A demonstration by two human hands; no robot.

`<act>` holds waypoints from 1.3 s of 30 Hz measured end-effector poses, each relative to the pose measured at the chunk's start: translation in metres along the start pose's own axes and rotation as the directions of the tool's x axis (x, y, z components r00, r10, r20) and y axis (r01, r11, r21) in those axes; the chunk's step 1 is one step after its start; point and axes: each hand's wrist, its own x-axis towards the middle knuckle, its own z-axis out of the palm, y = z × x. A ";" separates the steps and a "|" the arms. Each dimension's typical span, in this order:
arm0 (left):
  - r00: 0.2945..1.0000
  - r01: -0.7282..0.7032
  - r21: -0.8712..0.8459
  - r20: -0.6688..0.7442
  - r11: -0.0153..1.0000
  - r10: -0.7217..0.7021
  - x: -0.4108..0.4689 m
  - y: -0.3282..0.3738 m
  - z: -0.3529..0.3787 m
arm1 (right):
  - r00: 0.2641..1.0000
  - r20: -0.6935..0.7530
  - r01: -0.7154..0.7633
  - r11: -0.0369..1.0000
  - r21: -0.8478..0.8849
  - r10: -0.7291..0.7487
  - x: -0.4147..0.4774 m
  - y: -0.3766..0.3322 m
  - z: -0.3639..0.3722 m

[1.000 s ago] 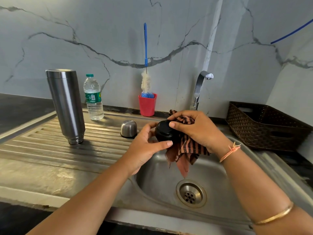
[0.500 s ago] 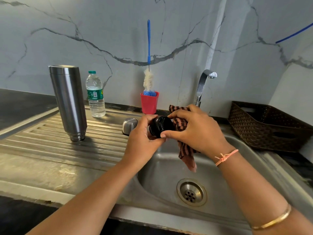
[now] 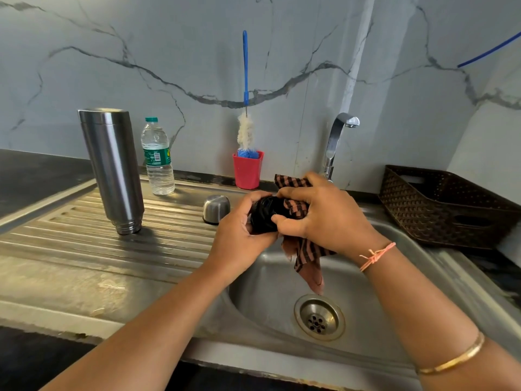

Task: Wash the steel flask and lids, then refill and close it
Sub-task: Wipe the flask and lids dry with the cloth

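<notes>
The steel flask [image 3: 114, 170] stands upside down on the ribbed drainboard at the left. A small steel cap [image 3: 215, 209] sits on the drainboard just left of my hands. Above the sink's left rim, my left hand [image 3: 239, 238] grips a black inner lid [image 3: 263, 214] from the left side. My right hand [image 3: 324, 218] presses a brown-and-black striped cloth [image 3: 306, 255] against that lid, thumb under it. The cloth's tail hangs down into the basin.
A plastic water bottle [image 3: 157, 156] stands behind the flask. A red cup [image 3: 248, 170] with a blue-handled bottle brush [image 3: 245, 128] sits at the wall. The tap [image 3: 335, 142] is behind my right hand; no water is visible. A dark woven basket [image 3: 448, 208] is at right. The sink [image 3: 318, 317] drain lies below.
Both hands have stayed at the sink's left rim with the lid. The right hand has shifted the cloth around the lid, and the lid's open side now faces up-left.
</notes>
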 end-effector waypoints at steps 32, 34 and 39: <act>0.991 0.038 0.293 -0.131 0.955 0.001 0.004 -0.003 -0.002 | 0.982 -0.158 0.107 0.994 0.032 -0.101 -0.026 -0.014 0.021; 0.994 0.015 0.356 -0.109 0.934 0.026 0.004 -0.001 -0.003 | 0.967 -0.185 0.169 0.984 -0.053 -0.176 -0.028 -0.023 0.029; 0.986 0.011 0.368 -0.159 0.930 0.051 0.004 -0.001 -0.003 | 0.971 -0.236 -0.027 0.998 0.061 0.041 -0.023 -0.013 0.032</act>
